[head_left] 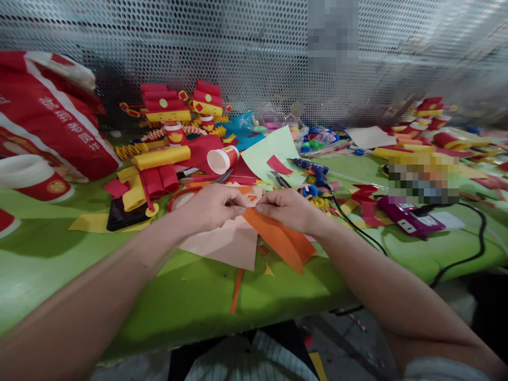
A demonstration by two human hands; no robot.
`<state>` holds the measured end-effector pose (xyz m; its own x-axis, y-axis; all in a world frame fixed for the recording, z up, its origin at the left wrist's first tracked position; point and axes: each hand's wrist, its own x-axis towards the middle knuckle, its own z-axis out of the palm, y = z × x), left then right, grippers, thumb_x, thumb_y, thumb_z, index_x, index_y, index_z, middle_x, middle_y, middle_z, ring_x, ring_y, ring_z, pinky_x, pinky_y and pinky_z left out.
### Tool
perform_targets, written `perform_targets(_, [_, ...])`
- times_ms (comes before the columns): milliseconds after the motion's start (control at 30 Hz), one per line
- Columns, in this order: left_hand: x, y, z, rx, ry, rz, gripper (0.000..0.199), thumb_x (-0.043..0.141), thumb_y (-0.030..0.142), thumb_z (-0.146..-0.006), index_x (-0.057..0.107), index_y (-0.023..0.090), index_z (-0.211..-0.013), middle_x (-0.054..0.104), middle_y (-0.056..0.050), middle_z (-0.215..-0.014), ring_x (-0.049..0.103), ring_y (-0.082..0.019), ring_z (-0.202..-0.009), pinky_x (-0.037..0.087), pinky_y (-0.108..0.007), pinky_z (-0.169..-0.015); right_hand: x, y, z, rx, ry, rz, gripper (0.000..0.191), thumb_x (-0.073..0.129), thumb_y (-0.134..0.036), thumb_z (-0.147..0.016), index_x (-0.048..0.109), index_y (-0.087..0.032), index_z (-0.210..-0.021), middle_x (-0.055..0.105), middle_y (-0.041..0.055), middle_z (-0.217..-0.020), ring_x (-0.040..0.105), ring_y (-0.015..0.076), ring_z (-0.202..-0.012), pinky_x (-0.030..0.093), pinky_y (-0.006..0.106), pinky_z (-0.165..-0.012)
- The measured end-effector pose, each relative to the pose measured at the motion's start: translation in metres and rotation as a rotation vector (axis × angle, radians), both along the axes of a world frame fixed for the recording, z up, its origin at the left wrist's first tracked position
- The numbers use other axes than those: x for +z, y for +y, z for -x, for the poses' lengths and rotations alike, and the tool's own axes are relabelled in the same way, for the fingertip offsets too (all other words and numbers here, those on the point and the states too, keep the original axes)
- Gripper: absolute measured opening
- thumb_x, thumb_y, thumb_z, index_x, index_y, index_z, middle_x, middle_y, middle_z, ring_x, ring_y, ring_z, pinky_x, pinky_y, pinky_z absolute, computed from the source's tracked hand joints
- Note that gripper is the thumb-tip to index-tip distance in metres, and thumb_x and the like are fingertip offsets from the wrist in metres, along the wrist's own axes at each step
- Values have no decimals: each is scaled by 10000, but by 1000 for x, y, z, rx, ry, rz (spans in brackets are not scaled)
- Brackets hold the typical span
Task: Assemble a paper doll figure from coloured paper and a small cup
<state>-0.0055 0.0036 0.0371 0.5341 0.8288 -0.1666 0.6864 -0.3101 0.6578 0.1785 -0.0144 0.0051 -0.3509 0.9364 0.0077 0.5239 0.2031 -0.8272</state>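
The left hand (208,206) and right hand (289,209) have their fingers pinched together, on what I cannot tell. The orange paper (291,241) sits by the right fingers; likely light, flexible, easily creased, best held by its edges.

One head-worn view looks forward and down — near the table (178,307), facing a perforated panel (238,63).

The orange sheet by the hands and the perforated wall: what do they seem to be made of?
The orange sheet: probably matte paper or thin card; thin edges, no clear gloss. The perforated wall: likely metal, with dull grey sheen; coated plastic remains possible.
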Motion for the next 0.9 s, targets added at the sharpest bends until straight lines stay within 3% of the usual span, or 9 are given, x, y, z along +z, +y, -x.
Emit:
perform_targets(200, [-2,2,0,-37,-13,-68,121,552,248,-732,628,166,-779,547,42,-540,458,-77,-461,346,-202,-473,-1,-1,0,-37,57,-11,151,541,-293,-680,550,-156,-617,528,-12,-584,422,79,-530,332,222,-500])
perform_targets(300, [-2,1,0,-45,-6,-11,129,536,242,-742,616,166,-809,524,49,-551,446,-71,-442,346,-201,-462,0,-2,2,-54,97,-20,89,566,-225,-656,555,-155,-603,562,-8,-611,463,82,-555,356,218,-516])
perform_targets(400, [0,0,-1,-79,60,29,176,487,287,-783,616,167,-785,484,50,-524,422,-74,-428,316,-204,-442,1,-3,2,-72,107,-11,79,575,-195,-648,554,-153,-585,564,-12,-602,467,80,-552,363,218,-523])
perform_targets(567, [2,1,0,-112,137,-163,270,467,310,-789,552,156,-586,460,39,-505,401,-81,-486,279,-217,-487,1,-1,2,-41,93,32,112,591,-255,-668,578,-152,-627,550,-18,-590,434,75,-525,338,220,-505])
perform_targets(700, [1,3,1,-97,152,-229,224,473,297,-773,596,164,-640,550,28,-567,457,-99,-542,291,-222,-514,2,-1,-2,0,66,100,201,537,-332,-732,609,-153,-678,475,-36,-538,353,65,-483,282,219,-472])
perform_targets(900, [1,3,2,-92,116,-251,181,508,276,-750,662,181,-744,656,12,-686,543,-121,-635,336,-225,-570,1,-1,-6,-27,23,94,247,543,-370,-740,601,-155,-633,431,-39,-496,341,73,-475,258,227,-462])
